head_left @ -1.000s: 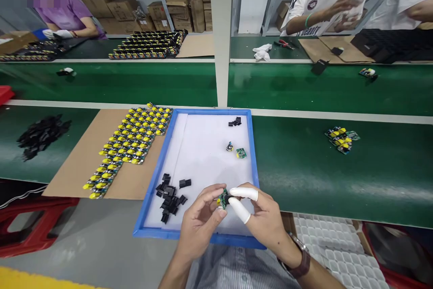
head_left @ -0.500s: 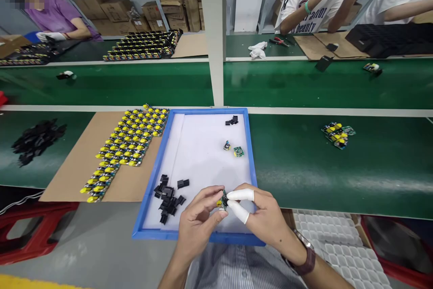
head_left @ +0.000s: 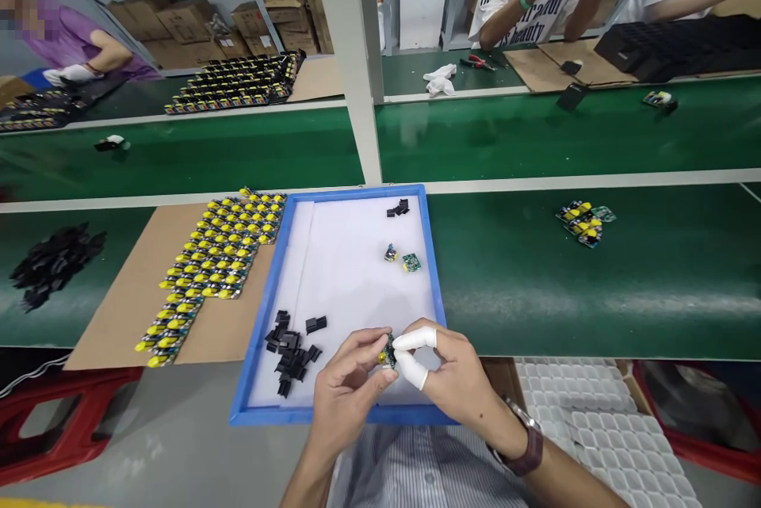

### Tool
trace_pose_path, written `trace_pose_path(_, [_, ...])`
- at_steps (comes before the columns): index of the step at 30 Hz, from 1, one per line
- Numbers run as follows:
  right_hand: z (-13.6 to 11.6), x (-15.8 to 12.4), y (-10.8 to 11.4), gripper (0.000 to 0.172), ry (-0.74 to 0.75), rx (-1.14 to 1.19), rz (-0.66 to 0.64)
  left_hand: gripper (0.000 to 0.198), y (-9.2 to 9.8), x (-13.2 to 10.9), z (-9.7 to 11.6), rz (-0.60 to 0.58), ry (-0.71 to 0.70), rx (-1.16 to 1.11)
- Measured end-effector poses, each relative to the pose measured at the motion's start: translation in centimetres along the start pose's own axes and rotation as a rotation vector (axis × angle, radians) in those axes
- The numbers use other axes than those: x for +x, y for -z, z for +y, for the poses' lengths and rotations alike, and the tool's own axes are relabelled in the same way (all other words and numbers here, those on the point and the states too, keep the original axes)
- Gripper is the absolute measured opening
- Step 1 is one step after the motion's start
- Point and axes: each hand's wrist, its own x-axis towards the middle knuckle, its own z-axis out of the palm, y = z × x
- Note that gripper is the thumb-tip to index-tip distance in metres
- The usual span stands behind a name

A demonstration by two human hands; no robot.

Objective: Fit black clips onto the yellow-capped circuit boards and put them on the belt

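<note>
Over the near end of the blue-rimmed tray (head_left: 236, 397), a small green circuit board (head_left: 389, 351) with a yellow component is held on edge. My left hand (head_left: 350, 381) pinches it between thumb and fingers. From the other side, my right hand (head_left: 452, 373) closes its thumb and index finger, both in white finger cots, on the board's right face. Whether a small part is between those fingertips I cannot tell. Black plastic pieces (head_left: 289, 341) lie in a heap at the tray's lower left. Farther up the tray rest another circuit board (head_left: 411, 262) and a small component assembly (head_left: 391, 253).
Rows of yellow-topped boards (head_left: 217, 246) cover part of a cardboard sheet (head_left: 112, 294) on the left, beside a black pile (head_left: 56, 262). More boards (head_left: 586, 223) sit on the green bench (head_left: 505, 278) at right. Co-workers sit beyond the green conveyor (head_left: 238, 151).
The whole view has shifted and tilted slightly as my head moved. Both hands keep the circuit board between them, with little visible change in grip.
</note>
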Motion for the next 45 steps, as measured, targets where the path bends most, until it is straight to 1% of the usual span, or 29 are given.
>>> trace_pose_path(4, [0.1,0.1,0.3,0.023,-0.049,0.029,-0.049,0.04,0.1,0.2,-0.1,-0.036,0.028,-0.046])
trace_pose_path(9, [-0.1,-0.1,0.7,0.029,0.001,-0.052,-0.09,0.04,-0.1,0.2,-0.4,-0.029,0.038,-0.022])
trace_pose_path(12, [-0.2,0.0,1.0,0.032,-0.017,-0.079,-0.134,0.041,-0.2,0.1,-0.4,-0.033,0.032,0.016])
trace_pose_path(15, [0.1,0.2,1.2,0.027,-0.08,-0.013,-0.15,0.043,-0.1,0.0,-0.4,-0.047,-0.02,0.083])
trace_pose_path(19, [1.0,0.1,0.9,0.014,-0.176,0.105,-0.101,0.046,0.0,-0.1,-0.6,-0.082,-0.115,0.267])
trace_pose_path(25, [1.7,-0.4,0.7,0.014,-0.105,0.021,-0.041,0.051,-0.3,-0.4,-1.2,-0.064,-0.232,0.492])
trace_pose_path(28, [2.2,-0.3,1.0,0.015,-0.196,0.145,-0.096,0.053,-0.7,-0.3,-1.1,-0.074,-0.301,0.563])
trace_pose_path(31, [2.9,-0.5,1.5,0.017,-0.265,0.25,-0.131,0.051,-1.2,-0.2,-0.6,-0.06,-0.319,0.61])
trace_pose_path(33, [3.2,-0.8,1.8,0.022,-0.285,0.284,-0.113,0.051,-1.5,-0.2,-0.3,-0.019,-0.307,0.637])
trace_pose_path(35, [3.3,-1.1,1.9,0.027,-0.327,0.334,-0.07,0.052,-1.7,-0.4,0.0,-0.002,-0.326,0.658])
trace_pose_path(36, [3.2,-1.2,1.9,0.027,-0.344,0.352,-0.052,0.053,-1.7,-0.5,0.1,-0.011,-0.346,0.667])
trace_pose_path(38, [3.1,-1.3,1.9,0.02,-0.359,0.365,-0.055,0.054,-1.6,-0.7,0.2,-0.047,-0.384,0.682])
trace_pose_path(40, [3.0,-1.2,1.9,0.014,-0.373,0.371,-0.101,0.055,-1.5,-0.9,0.3,-0.077,-0.392,0.682])
trace_pose_path(45, [2.7,-0.8,2.1,0.016,-0.465,0.423,-0.201,0.059,-1.0,-1.5,0.3,-0.155,-0.356,0.642])
